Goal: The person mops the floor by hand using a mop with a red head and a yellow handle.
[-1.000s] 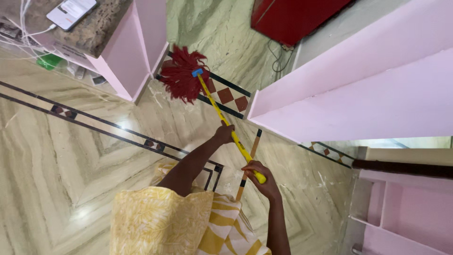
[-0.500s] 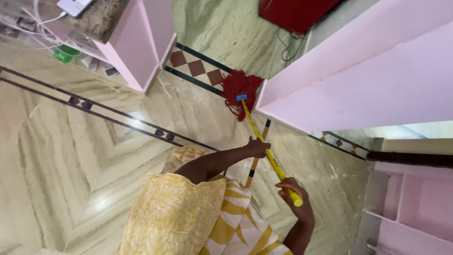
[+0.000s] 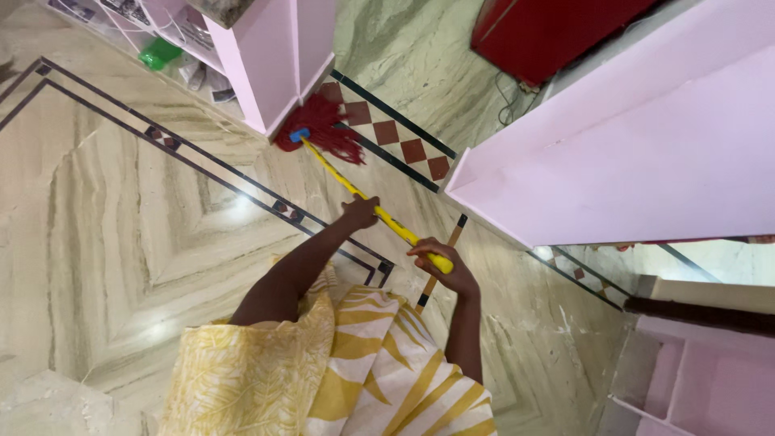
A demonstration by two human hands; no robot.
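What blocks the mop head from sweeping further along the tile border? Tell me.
The mop head lies right against the foot of the pink cabinet, which blocks it on that side. Toward the pink wall, the diamond-tile border shows nothing in the way. Both hands grip the yellow handle.

Marble floor [image 3: 121, 234] under red mop [image 3: 323, 133]

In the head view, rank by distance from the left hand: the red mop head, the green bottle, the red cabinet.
From the left hand:
1. Red mop head, at the pink cabinet's foot, up-left.
2. Green bottle, far upper left, on a low shelf.
3. Red cabinet, top right; roughly level with the bottle, too close to call.
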